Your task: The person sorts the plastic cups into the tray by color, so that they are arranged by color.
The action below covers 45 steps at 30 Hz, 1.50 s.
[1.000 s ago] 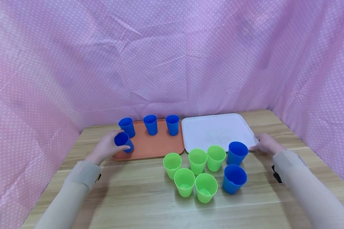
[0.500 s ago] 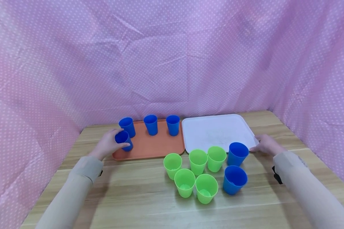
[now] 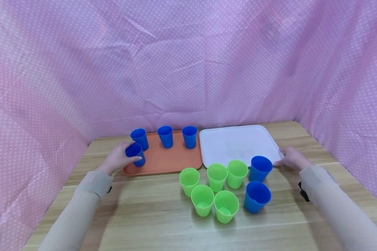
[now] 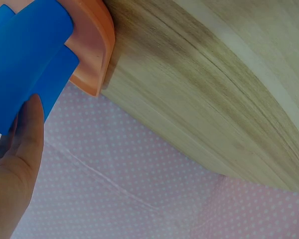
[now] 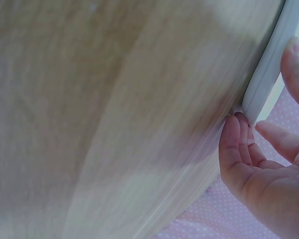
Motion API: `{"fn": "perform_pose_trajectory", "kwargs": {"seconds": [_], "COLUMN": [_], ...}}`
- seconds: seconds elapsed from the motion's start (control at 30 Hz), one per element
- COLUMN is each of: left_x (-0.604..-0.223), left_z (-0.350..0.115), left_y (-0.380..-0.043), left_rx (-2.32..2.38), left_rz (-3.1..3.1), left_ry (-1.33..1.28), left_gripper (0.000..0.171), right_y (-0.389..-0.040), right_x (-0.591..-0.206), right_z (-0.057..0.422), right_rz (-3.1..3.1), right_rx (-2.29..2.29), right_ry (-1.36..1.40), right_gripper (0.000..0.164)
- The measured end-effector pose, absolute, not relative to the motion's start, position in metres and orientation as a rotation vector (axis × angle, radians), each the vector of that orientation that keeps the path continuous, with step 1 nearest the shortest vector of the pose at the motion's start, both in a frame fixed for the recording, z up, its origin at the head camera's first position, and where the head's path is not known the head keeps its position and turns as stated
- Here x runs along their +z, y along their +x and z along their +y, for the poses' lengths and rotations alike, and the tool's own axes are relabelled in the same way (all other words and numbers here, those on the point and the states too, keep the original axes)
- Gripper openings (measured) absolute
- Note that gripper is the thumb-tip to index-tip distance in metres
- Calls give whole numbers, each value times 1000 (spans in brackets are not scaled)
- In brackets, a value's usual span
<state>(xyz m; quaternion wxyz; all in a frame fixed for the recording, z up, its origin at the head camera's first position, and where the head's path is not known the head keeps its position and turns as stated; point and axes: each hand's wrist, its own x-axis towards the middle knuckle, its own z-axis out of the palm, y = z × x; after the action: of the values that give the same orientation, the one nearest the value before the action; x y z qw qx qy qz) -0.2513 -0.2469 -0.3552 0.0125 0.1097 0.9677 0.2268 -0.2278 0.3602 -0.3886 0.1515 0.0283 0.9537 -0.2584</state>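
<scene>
My left hand (image 3: 118, 158) grips a blue cup (image 3: 139, 157) at the front left of the orange tray (image 3: 166, 161), thumb on its near side and fingers behind. In the left wrist view this blue cup (image 4: 25, 50) overlaps another one behind it. Three more blue cups stand in a row along the tray's back, among them a middle cup (image 3: 165, 137). My right hand (image 3: 292, 158) holds the front right corner of the white tray (image 3: 232, 141). In the right wrist view its thumb (image 5: 295, 74) lies on the white rim (image 5: 269, 74), fingers curled at the corner.
Several green cups, one of them a front cup (image 3: 226, 214), stand in front of the trays. Two blue cups, a rear one (image 3: 259, 172) and a front one (image 3: 254, 204), stand right of them. A pink dotted curtain (image 3: 188, 69) hangs behind the wooden table (image 3: 150, 216).
My left hand and its blue cup have shifted slightly toward the back of the orange tray. The right hand has stayed at the white tray's corner, and the other cups have not moved.
</scene>
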Motion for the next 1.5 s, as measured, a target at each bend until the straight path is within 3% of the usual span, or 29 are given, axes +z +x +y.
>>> {"fn": "perform_pose_trajectory", "kwargs": {"seconds": [1.03,1.33,1.5], "left_x": [-338,-310,-300], "left_z": [-260,-234,-203], "left_y": [-241,-229,-218], "left_rx": [808,743,739], "left_rz": [3068,3168,3202], "left_ry": [400,468,675], "left_gripper": [69,71,66], "right_y": [-225,-228,-228], "right_x": [-392,-387,-387], "right_z": [360,358,359], "right_rz": [2783,2797,2806], "right_rx": [-714,-716,-706], "right_ry": [31,15,2], "right_gripper": [85,80,77]}}
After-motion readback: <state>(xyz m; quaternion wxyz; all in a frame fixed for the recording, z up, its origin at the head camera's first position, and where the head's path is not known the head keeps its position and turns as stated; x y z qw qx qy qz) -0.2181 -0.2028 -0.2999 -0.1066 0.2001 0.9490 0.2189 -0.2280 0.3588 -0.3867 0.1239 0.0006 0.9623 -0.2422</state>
